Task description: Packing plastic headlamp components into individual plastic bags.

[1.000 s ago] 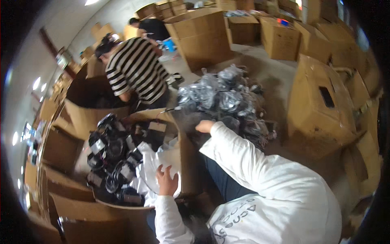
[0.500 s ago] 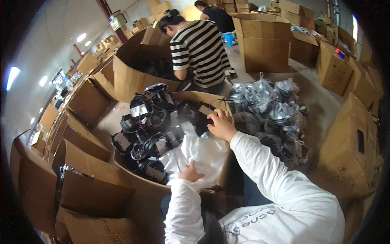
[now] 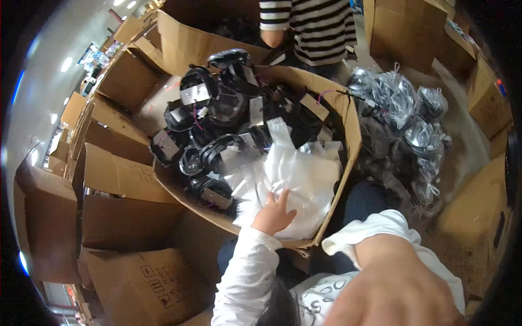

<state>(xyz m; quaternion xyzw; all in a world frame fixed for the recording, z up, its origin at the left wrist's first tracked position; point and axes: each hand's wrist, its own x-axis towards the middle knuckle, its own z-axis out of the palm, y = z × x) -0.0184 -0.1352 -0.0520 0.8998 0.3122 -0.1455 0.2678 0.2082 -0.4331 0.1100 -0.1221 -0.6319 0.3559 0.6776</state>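
Note:
My left hand [image 3: 274,213] rests on a stack of clear-white plastic bags [image 3: 307,179], its fingers stretched out over them. The bags lie at the near end of a big open cardboard box [image 3: 352,142]. Beside and beyond them, the box is heaped with black rounded items [image 3: 225,106] bearing pale rectangular plates or tags; I cannot make out their exact kind. Close to the camera at the lower right is my right hand [image 3: 394,293], large and blurred, away from the box. Its fingers are cut off by the lower edge, so whether it holds anything is hidden.
Right of the box, a pile of black items in clear bags [image 3: 402,108] lies on the floor. A co-worker in a striped shirt [image 3: 321,32] is at another large carton [image 3: 206,46] ahead. Open cartons [image 3: 130,212] line the left, and more boxes [image 3: 473,201] stand at right.
My right hand has left the far right rim of the box and come back close to the camera. My left hand stays on the bags. The view has tilted downward.

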